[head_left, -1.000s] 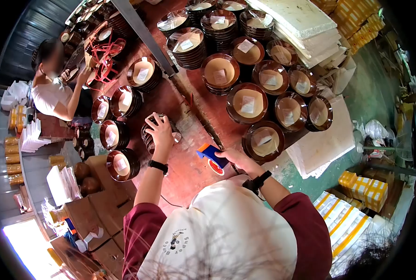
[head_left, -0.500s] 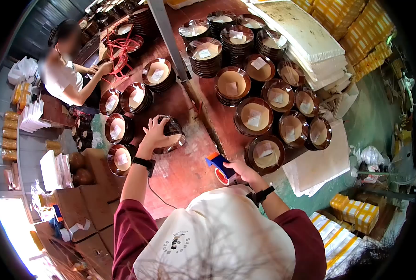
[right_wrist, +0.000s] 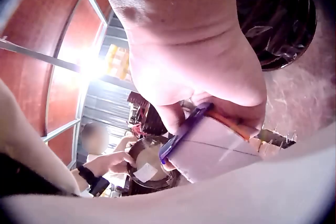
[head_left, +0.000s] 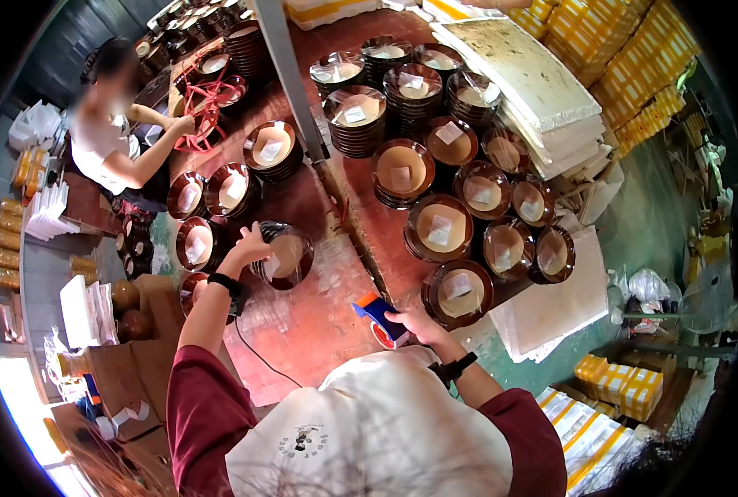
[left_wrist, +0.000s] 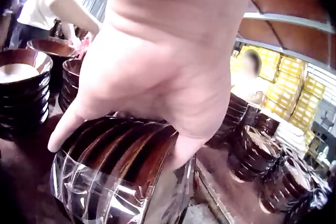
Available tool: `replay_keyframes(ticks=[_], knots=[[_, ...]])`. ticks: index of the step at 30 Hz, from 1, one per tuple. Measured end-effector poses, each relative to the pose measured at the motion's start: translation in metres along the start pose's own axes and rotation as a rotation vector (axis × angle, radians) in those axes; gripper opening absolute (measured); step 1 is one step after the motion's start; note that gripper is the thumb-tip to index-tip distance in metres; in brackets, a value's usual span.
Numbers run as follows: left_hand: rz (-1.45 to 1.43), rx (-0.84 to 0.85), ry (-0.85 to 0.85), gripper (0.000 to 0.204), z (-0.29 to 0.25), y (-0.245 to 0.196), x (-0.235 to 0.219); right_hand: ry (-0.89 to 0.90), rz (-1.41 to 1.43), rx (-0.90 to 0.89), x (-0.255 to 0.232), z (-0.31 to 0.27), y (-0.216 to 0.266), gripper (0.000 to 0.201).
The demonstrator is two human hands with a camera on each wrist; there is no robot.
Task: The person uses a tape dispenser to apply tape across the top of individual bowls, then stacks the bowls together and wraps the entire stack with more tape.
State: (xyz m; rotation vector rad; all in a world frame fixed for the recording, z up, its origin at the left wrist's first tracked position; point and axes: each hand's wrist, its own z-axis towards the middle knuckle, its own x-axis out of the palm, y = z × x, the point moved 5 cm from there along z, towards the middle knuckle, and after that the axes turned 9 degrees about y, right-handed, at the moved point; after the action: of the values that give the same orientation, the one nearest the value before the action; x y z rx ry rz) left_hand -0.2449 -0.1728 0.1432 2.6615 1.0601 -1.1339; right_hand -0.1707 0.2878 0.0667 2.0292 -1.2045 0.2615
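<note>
wrapped bowl stack [head_left: 283, 255]: glossy dark brown lacquer-like bowls under clear, shiny, crinkled plastic film; the left hand [head_left: 249, 246] holds it
tape dispenser [head_left: 379, 315]: smooth plastic, blue with an orange edge and a red roll; the right hand [head_left: 414, 325] grips it
table [head_left: 319, 315]: reddish-brown surface, worn and scuffed, matt
bowl stacks [head_left: 440, 228]: glossy brown rims, matt tan insides, small white paper slips
foam boards [head_left: 518, 70]: white, rough, stained
cartons [head_left: 609, 33]: yellow, white-banded, look like cardboard
sleeves [head_left: 203, 406]: maroon cloth
</note>
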Motion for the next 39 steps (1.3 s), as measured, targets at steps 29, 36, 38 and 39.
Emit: replay_keyframes(ticks=[29,36,38,39], knots=[[-1.732,0.328,0.328,0.048,-0.074,0.026,0.24,-0.026,-0.711,-0.029,0.02,-0.03,0.013,0.062],[-1.735,0.285,0.307,0.045,-0.068,0.018,0.238,-0.104,-0.654,-0.186,0.027,-0.057,0.016,0.052],[-1.767,0.318,0.325,0.048,-0.073,0.009,0.239,-0.122,-0.649,-0.192,0.025,-0.066,0.016,0.05],[-1.784,0.335,0.332,0.05,-0.077,0.004,0.24,-0.129,-0.648,-0.196,0.024,-0.07,0.015,0.05]])
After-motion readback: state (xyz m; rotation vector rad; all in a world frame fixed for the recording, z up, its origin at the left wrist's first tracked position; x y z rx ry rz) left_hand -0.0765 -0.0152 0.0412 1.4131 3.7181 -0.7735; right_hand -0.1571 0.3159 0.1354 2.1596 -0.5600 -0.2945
